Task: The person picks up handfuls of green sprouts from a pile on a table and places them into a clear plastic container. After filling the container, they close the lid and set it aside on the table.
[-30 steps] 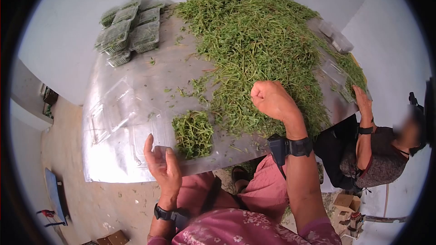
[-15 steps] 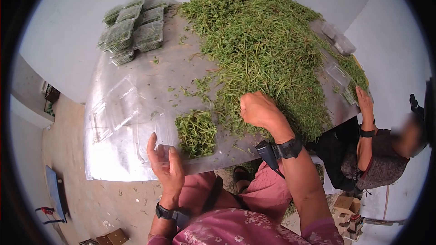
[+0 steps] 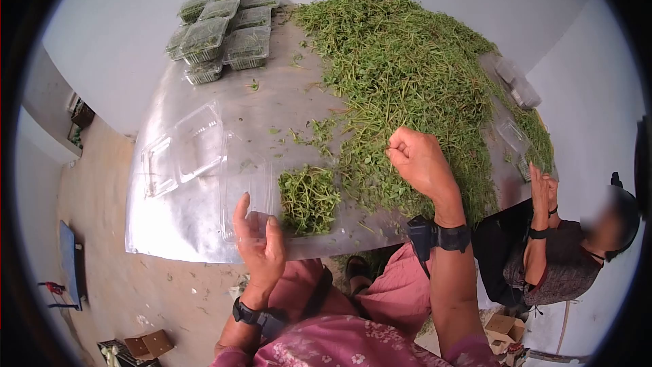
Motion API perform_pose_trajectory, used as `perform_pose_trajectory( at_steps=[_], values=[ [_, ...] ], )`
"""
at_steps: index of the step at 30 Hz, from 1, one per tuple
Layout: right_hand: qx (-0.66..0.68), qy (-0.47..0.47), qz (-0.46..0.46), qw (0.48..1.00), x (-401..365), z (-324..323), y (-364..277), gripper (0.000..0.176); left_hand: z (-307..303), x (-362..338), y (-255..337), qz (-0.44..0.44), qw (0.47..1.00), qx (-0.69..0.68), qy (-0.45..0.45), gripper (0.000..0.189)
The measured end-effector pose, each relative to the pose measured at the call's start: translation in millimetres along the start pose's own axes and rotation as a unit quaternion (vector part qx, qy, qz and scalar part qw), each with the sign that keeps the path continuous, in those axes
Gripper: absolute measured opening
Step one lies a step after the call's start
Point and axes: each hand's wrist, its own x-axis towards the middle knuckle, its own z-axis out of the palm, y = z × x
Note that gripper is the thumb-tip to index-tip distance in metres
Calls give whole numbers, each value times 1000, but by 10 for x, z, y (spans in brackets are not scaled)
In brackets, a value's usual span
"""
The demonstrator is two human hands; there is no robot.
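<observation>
My left hand [image 3: 261,245] is at the table's front edge, thumb and fingers apart, beside the lid of a clear plastic box [image 3: 248,183]. The right half of that box holds green sprigs [image 3: 309,200]. My right hand [image 3: 415,156] is over the near part of a large heap of green sprigs [image 3: 407,75], its fingers pressed together; whatever they hold is too small to make out. Another open clear box [image 3: 183,149], with nothing in it, lies on the metal table [image 3: 272,105] to the left.
Closed boxes filled with greens [image 3: 221,34] are stacked at the back left. At the right a co-worker [image 3: 564,251] has both hands raised by the table edge, near clear boxes [image 3: 517,83]. Cardboard boxes [image 3: 148,344] stand on the floor.
My right hand has lifted and moved right, with its fingers turned upward. The co-worker's hands have come together. The whole view has shifted slightly.
</observation>
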Motion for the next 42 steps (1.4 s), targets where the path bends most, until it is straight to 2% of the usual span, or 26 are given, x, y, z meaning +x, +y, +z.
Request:
perform_pose_trajectory(
  at_steps=[3,7,11,17,18,21,25,28,31,34,40,42],
  values=[
    [4,35,-59,998,70,-13,29,8,-8,-1,-20,-2,1000,-2,-3,57],
    [-100,10,-106,989,277,-91,-31,6,-3,8,-34,9,1000,1,-1,57],
    [-162,-52,-84,982,531,-61,-33,13,-4,15,-11,14,1000,16,1,57],
    [-226,-109,-15,968,758,258,77,45,-13,7,-56,24,999,40,8,58],
    [-236,-151,17,960,808,273,74,53,-13,6,-63,25,999,45,8,58],
    [-236,-156,37,959,864,342,83,56,-16,6,-72,24,999,48,7,57],
    [-248,-180,55,950,995,390,160,45,5,11,-33,19,999,34,14,56],
    [-247,-188,52,949,1018,402,164,27,-9,6,-9,3,999,36,7,56],
    [-244,-184,-3,952,952,375,182,21,2,10,-9,12,1000,26,-8,54],
    [-254,-127,-25,959,884,382,195,14,-2,19,-34,23,999,32,12,57],
    [-49,-46,-28,997,523,117,-103,14,-14,19,32,13,999,33,-14,54],
    [-24,-66,10,997,447,67,-156,21,-15,21,46,12,999,35,-15,54]
  ],
)
